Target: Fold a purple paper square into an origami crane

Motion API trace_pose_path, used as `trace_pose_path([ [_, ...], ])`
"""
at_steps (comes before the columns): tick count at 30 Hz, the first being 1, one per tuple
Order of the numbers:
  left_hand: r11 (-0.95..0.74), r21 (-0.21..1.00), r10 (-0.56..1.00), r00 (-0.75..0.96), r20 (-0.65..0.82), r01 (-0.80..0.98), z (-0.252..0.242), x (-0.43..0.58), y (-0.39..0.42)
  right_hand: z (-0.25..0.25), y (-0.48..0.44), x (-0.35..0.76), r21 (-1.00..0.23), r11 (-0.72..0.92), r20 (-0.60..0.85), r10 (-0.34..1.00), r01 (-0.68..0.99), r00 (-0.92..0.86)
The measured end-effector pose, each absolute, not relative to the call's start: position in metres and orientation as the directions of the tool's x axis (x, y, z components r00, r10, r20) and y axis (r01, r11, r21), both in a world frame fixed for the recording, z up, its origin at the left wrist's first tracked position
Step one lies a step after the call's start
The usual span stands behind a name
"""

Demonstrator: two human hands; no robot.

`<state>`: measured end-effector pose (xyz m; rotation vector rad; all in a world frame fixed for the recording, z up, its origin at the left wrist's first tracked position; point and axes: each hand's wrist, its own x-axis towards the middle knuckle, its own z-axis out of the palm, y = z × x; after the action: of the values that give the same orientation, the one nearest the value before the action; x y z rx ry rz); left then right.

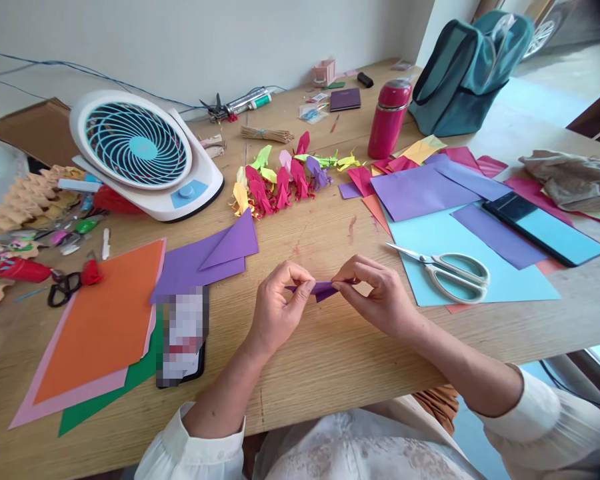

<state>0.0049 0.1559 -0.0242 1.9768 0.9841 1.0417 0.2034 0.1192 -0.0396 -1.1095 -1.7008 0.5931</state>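
Observation:
A small folded purple paper piece [323, 290] is held just above the wooden table [330, 353]. My left hand [279, 308] pinches its left end, fingers closed. Its right end is pinched by my right hand [377, 293], fingers also closed. Behind my hands lies a folded purple sheet [207, 257]. A cluster of small folded paper figures [280, 177] in red, yellow, green and purple sits farther back.
Scissors [447, 270] lie on a light blue sheet [480, 260] to the right, among purple and red sheets. Orange, pink and green sheets [100, 333] and a phone [183, 337] lie left. A white fan [140, 153], a red bottle [389, 117] and a teal bag [467, 70] stand behind.

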Motion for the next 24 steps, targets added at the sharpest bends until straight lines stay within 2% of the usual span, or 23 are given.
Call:
trace_pose_path([
  [7,-0.37,0.899,0.906,0.302,0.295,0.233,-0.032,0.001,0.161,-0.04,0.122,0.214,-0.821,0.395,0.424,0.906,0.412,-0.025],
  [15,-0.374,0.877,0.907,0.315,0.278,0.302,-0.03,0.003,0.163,-0.042,0.121,0.216,-0.866,0.34,0.361,0.932,0.368,-0.012],
  [21,-0.486,0.839,0.858,0.314,0.405,0.245,-0.027,0.001,0.163,-0.047,0.121,0.217,-0.902,0.293,0.298,0.954,0.318,-0.031],
  [24,-0.552,0.804,0.819,0.325,0.473,0.22,-0.028,0.0,0.165,-0.048,0.121,0.217,-0.898,0.301,0.313,0.95,0.321,-0.014],
])
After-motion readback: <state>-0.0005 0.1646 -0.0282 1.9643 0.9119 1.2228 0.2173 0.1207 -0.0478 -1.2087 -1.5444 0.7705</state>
